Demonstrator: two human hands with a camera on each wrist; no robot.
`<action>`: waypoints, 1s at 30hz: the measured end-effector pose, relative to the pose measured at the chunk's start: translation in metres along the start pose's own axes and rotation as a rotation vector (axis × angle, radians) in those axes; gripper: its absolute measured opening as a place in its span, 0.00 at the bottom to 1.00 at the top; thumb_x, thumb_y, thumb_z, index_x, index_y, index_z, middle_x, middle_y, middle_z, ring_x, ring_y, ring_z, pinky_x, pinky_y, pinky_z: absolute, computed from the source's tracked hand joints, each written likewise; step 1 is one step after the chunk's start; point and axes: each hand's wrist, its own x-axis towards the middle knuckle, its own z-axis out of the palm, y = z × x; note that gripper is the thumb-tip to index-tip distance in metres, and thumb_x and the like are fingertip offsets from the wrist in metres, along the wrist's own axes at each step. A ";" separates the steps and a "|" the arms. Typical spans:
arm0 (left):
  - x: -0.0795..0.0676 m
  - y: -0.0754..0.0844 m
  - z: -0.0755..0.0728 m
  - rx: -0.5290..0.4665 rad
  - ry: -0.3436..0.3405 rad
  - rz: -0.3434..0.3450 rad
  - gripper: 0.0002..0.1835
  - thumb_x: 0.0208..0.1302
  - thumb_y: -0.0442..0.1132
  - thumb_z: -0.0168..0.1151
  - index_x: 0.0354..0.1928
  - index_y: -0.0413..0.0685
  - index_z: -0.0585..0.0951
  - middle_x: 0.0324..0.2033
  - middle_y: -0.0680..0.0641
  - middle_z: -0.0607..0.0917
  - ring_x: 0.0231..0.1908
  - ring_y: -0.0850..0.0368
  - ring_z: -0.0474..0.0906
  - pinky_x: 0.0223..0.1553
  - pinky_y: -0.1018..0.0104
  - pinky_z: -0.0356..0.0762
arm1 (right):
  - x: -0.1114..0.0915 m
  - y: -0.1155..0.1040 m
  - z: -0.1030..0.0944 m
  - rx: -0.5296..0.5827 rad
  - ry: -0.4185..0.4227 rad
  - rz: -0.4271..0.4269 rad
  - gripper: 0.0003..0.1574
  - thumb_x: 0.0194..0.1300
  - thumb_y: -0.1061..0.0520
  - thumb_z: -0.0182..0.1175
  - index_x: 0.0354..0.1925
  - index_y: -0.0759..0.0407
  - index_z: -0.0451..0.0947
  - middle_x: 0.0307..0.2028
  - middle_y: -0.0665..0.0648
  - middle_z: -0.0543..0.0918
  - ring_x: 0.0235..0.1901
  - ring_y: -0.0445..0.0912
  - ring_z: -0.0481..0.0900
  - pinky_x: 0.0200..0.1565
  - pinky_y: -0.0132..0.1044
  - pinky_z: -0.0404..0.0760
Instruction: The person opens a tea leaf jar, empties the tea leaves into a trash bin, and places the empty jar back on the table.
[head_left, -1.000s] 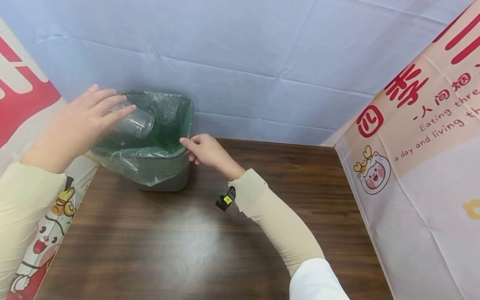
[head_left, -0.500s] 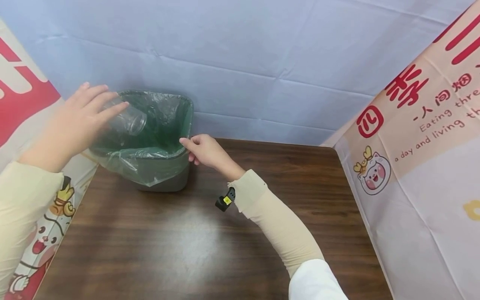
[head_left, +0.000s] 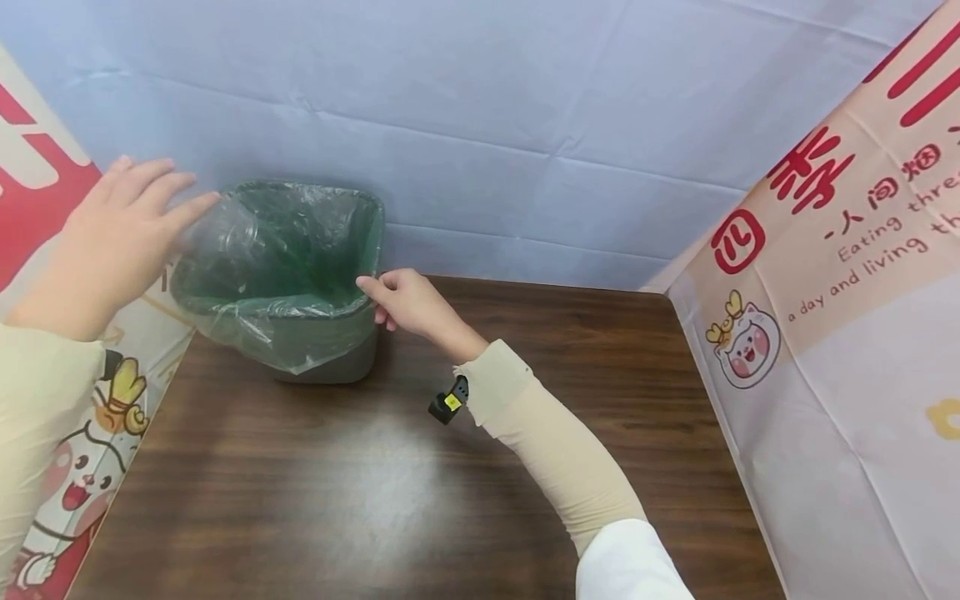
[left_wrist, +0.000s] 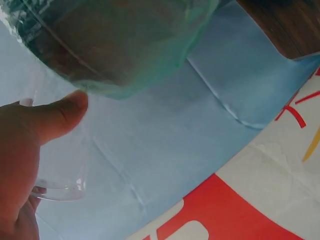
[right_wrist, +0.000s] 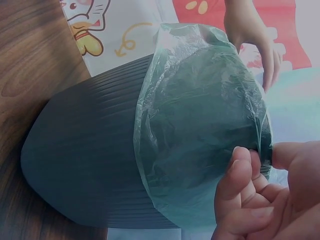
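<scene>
A grey trash bin (head_left: 330, 371) stands on the table at the far left, lined with a thin green plastic bag (head_left: 296, 342) folded over its rim. My right hand (head_left: 412, 304) pinches the bag and rim at the near right corner, thumb on the inner side and fingers outside, as the right wrist view shows. My left hand (head_left: 116, 229) is at the bin's left side, level with the rim. In the left wrist view it holds a clear plastic cup (left_wrist: 65, 160) between thumb and fingers, beside the bag's edge. From the head camera, most of the cup is hidden or too transparent to make out.
The dark wood table (head_left: 390, 500) extends in front and to the right of the bin. A pale blue cloth wall (head_left: 525, 125) rises behind it. Printed panels stand at the left and right, the right panel (head_left: 825, 375) bearing red lettering.
My left hand has moved left with the clear cup, from over the bin's opening to beside its left edge. The right hand stays at the near right corner.
</scene>
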 end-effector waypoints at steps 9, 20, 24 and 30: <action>0.000 -0.001 0.000 -0.013 0.066 0.056 0.44 0.42 0.14 0.71 0.67 0.43 0.74 0.61 0.29 0.73 0.66 0.30 0.63 0.76 0.43 0.44 | 0.000 0.000 0.000 0.003 0.007 0.001 0.31 0.78 0.38 0.53 0.23 0.57 0.73 0.21 0.53 0.81 0.19 0.45 0.75 0.24 0.36 0.68; -0.006 -0.004 0.000 0.010 0.084 0.079 0.47 0.40 0.15 0.74 0.68 0.43 0.74 0.60 0.29 0.74 0.66 0.30 0.63 0.76 0.43 0.44 | 0.001 0.000 0.000 0.011 -0.004 0.002 0.31 0.78 0.38 0.52 0.24 0.57 0.73 0.22 0.54 0.81 0.20 0.46 0.75 0.25 0.36 0.69; -0.006 -0.006 0.001 0.005 0.038 0.043 0.46 0.38 0.14 0.75 0.66 0.42 0.75 0.60 0.29 0.74 0.67 0.32 0.63 0.76 0.45 0.43 | 0.001 0.000 0.001 0.015 0.001 0.003 0.31 0.78 0.39 0.53 0.24 0.57 0.73 0.22 0.54 0.81 0.20 0.47 0.75 0.26 0.36 0.69; -0.007 -0.005 0.004 -0.022 0.131 0.087 0.44 0.42 0.16 0.72 0.67 0.44 0.74 0.61 0.29 0.75 0.67 0.31 0.64 0.75 0.42 0.46 | 0.000 0.003 -0.001 0.014 0.005 -0.009 0.31 0.78 0.39 0.53 0.23 0.56 0.73 0.21 0.53 0.81 0.19 0.46 0.76 0.26 0.36 0.69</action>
